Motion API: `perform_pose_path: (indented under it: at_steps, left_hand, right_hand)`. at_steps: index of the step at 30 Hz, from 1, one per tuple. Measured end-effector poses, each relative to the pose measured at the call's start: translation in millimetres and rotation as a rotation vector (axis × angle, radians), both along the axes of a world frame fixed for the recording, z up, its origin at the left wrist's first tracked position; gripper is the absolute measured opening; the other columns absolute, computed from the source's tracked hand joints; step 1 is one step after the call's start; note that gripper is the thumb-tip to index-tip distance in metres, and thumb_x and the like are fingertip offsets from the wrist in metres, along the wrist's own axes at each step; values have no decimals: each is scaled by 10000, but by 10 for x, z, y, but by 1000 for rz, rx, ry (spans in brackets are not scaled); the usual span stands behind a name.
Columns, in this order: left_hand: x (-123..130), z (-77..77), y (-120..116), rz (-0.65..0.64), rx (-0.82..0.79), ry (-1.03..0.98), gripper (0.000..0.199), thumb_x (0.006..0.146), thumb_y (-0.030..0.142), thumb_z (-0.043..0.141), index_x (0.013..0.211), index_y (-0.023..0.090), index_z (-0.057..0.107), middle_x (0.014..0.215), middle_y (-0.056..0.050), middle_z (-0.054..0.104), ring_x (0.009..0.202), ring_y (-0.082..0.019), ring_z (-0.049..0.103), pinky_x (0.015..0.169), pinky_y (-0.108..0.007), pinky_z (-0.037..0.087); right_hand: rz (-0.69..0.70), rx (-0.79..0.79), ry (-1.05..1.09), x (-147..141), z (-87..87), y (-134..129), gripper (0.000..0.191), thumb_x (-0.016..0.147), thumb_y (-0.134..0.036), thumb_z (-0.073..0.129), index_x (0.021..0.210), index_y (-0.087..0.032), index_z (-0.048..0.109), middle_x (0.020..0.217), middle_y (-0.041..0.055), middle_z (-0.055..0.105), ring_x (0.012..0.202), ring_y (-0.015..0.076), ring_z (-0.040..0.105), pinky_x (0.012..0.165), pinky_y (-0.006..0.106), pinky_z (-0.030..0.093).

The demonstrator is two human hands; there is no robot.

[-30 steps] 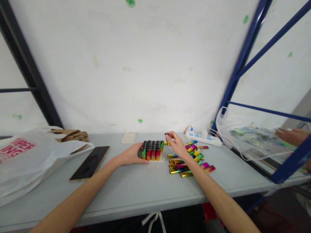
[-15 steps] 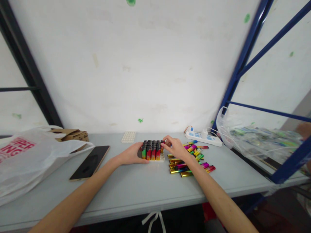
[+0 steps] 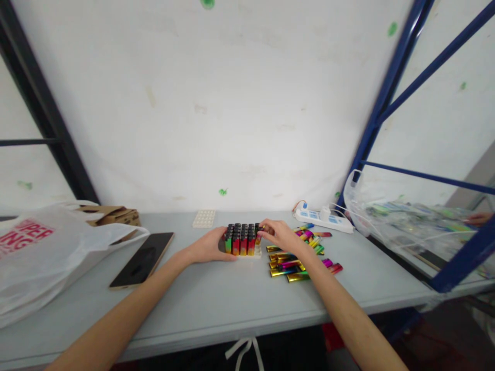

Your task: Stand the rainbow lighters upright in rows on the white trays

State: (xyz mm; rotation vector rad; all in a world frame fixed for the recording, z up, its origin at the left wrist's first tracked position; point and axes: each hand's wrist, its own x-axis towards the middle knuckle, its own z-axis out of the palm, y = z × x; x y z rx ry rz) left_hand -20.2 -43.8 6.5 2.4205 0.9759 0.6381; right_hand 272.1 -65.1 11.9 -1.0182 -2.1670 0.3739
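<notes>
Several colourful lighters [image 3: 240, 243] with black tops stand upright in rows in a pale tray [image 3: 257, 254]. My left hand [image 3: 212, 246] wraps round the left side of this tray and its lighters, thumb at the front. At the right end, the fingers of my right hand [image 3: 279, 234] pinch the top of a lighter [image 3: 259, 233] that stands in the tray's right part. Beneath and beside my right forearm lies a loose pile of shiny multicoloured lighters [image 3: 288, 265], partly hidden by the arm.
Behind the tray lies another pale holed tray [image 3: 204, 219]. A phone [image 3: 143, 260] and a white plastic bag [image 3: 58, 247] are on the left. A power strip [image 3: 325, 218] sits at the back right, near a blue rack post [image 3: 371, 134]. Another person's hand [image 3: 479, 219] shows far right.
My right hand has shifted very slightly at the tray's right end, still on the lighter there. My left hand stays put. The other person's hand at far right has moved lower.
</notes>
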Motion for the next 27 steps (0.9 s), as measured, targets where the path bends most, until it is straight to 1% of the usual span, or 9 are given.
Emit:
perform_pose_path:
  at_steps: [3, 6, 10, 12, 16, 19, 21, 23, 27]
  left_hand:
    - [1, 4, 2, 17, -8, 17, 752, 658, 563, 847, 1264, 183, 616, 1239, -119, 694, 1109, -342, 648, 978, -443, 505]
    - [-2, 0, 9, 35, 1, 35, 759, 652, 586, 846, 1252, 180, 620, 1228, -122, 697, 1098, -347, 651, 967, -445, 508]
    - [-5, -6, 12, 34, 12, 38, 747, 652, 600, 844, 1231, 183, 624, 1230, -117, 696, 1104, -344, 649, 963, -429, 512]
    - [-4, -4, 9, 39, 10, 37, 742, 655, 588, 845, 1237, 186, 620, 1231, -112, 695, 1099, -340, 650, 962, -428, 512]
    - [-1, 4, 5, 50, 13, 52, 743, 645, 587, 849, 1226, 183, 622, 1221, -116, 697, 1078, -342, 654, 951, -435, 514]
    - [-3, 3, 9, 46, 17, 60, 739, 646, 605, 844, 1209, 179, 624, 1209, -114, 700, 1079, -344, 654, 942, -427, 517]
    - [-6, -4, 13, 48, 20, 60, 731, 652, 609, 839, 1200, 175, 626, 1199, -113, 702, 1076, -343, 654, 936, -423, 519]
    - [-9, -13, 18, 50, 24, 59, 722, 653, 612, 837, 1191, 177, 630, 1192, -111, 703, 1069, -341, 654, 930, -423, 520]
    - [-13, -28, 26, 30, 27, 37, 724, 652, 605, 842, 1200, 181, 630, 1204, -107, 699, 1079, -331, 648, 949, -424, 513]
  right_hand:
    - [-72, 2, 88, 16, -13, 47, 274, 947, -450, 627, 1097, -222, 608, 686, -31, 643, 611, 165, 583, 630, 267, 438]
    - [-182, 91, 104, 93, -60, 138, 248, 1021, -412, 490, 1050, -211, 633, 743, 8, 669, 681, 180, 611, 718, 298, 478]
    - [-252, 189, -57, 205, -245, 293, 251, 989, -271, 526, 1171, -166, 664, 1188, 150, 697, 1095, 255, 640, 1008, 390, 459]
    - [-240, 144, -173, 210, -350, 353, 296, 962, -224, 564, 1236, -160, 657, 1273, 168, 672, 1190, 271, 614, 1058, 403, 436]
    - [-269, 53, -288, 133, -439, 428, 247, 935, -160, 596, 1156, -195, 703, 1108, 129, 722, 1055, 246, 667, 991, 362, 473]
    - [-320, 81, -225, 96, -410, 462, 239, 927, -142, 589, 1133, -190, 700, 1079, 117, 691, 1034, 231, 657, 975, 352, 478]
    - [-336, 115, -89, 100, -379, 472, 266, 916, -147, 586, 1162, -188, 678, 1096, 109, 657, 1035, 219, 645, 965, 352, 488]
    - [-331, 93, 105, 114, -344, 465, 303, 905, -193, 596, 1204, -186, 648, 1103, 98, 626, 924, 193, 657, 870, 342, 530]
    - [-230, -121, 460, 97, -248, 386, 387, 885, -397, 629, 1210, -189, 602, 1046, 59, 618, 630, 124, 611, 604, 291, 519]
